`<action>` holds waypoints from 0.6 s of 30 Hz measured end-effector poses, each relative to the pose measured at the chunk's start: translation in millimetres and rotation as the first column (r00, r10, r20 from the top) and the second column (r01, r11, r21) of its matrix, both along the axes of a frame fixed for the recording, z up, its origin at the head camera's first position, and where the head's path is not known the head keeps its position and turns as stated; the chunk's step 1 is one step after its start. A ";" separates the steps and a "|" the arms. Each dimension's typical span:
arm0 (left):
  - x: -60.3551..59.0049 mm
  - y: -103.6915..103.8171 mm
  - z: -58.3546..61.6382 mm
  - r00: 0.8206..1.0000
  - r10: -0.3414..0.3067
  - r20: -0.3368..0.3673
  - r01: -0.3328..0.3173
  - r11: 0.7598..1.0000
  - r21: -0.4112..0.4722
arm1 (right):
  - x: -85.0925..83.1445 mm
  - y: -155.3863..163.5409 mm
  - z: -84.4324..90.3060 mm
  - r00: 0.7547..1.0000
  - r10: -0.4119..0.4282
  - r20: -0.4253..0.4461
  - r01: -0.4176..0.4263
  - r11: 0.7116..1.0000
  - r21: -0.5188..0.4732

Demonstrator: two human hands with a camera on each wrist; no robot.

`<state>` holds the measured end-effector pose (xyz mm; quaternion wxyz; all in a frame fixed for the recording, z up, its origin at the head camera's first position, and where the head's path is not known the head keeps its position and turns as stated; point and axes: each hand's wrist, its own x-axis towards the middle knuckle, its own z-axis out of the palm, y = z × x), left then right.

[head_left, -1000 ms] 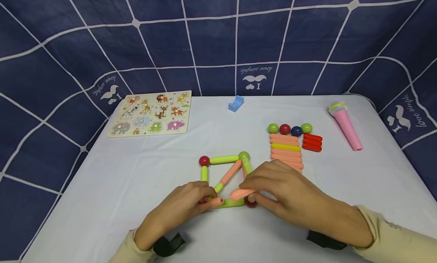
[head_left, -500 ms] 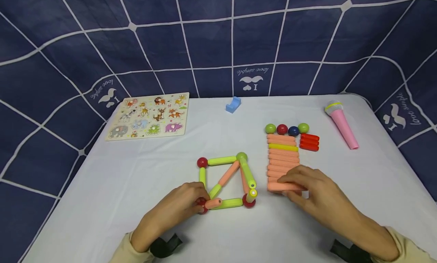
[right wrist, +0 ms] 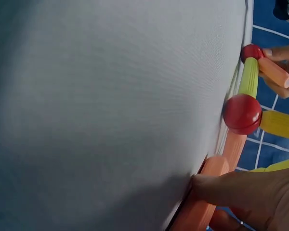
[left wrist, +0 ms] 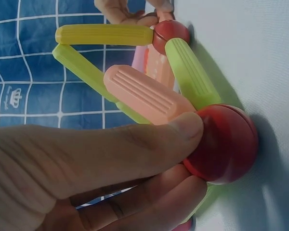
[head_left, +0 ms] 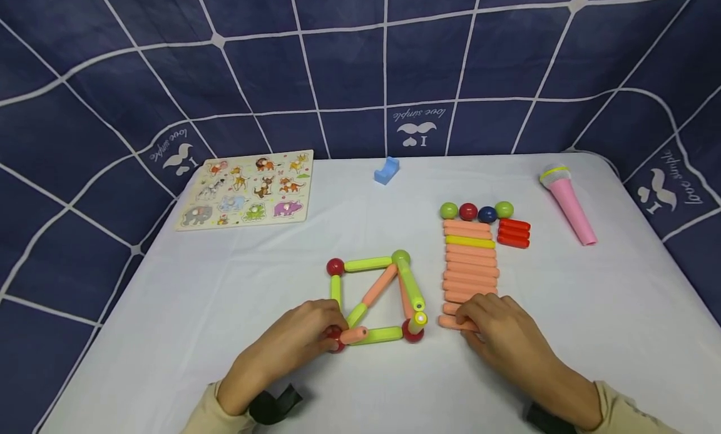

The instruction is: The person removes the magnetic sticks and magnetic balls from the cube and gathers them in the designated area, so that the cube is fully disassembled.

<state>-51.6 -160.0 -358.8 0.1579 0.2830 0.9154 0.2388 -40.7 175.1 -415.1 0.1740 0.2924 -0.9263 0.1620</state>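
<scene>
1. Your left hand [head_left: 298,340] is pinching the red ball [head_left: 335,341] at the near left corner of the stick square [head_left: 374,299], which is sitting in the middle of the desk [head_left: 169,309], toward the near edge. A short orange stick [head_left: 353,335] is poking out right by your fingers.
2. Your right hand [head_left: 498,334] is curling its fingers round the nearest orange stick [head_left: 453,323] in the row of sticks [head_left: 470,265].
3. If you are pulling that stick fast, it may be dragging its neighbours along and messing up the row.
4. The yellow stick [head_left: 417,322] is standing up on the near right red ball [head_left: 413,335]. A bump from your right hand could knock it down.
5. If your left hand is letting go, the square could slide.
6. Far away are lying an animal puzzle board [head_left: 248,188] by the far left corner, a blue block [head_left: 386,170] by the far edge and a pink toy microphone [head_left: 567,202] toward the right edge. None of them is blocking you.
</scene>
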 end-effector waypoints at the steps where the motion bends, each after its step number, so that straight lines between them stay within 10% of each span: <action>1: -0.2 0.0 0.0 1.000 -0.002 -0.002 0.002 1.000 0.001 | -0.4 -0.1 0.2 1.000 -0.002 0.001 0.002 1.000 0.002; 8: -0.9 0.3 0.4 1.000 -0.009 -0.005 0.009 1.000 0.005 | -0.4 -9.8 6.6 0.977 0.072 0.201 -0.040 0.987 -0.159; 14: -0.2 0.2 -0.5 1.000 -0.014 -0.015 0.014 1.000 -0.005 | -3.2 -32.8 14.3 0.783 0.325 0.531 -0.023 0.867 -0.498; 18: 0.2 -0.4 0.1 0.999 -0.027 -0.029 0.027 1.000 -0.006 | -7.2 -43.6 12.8 0.748 0.371 0.550 -0.026 0.844 -0.535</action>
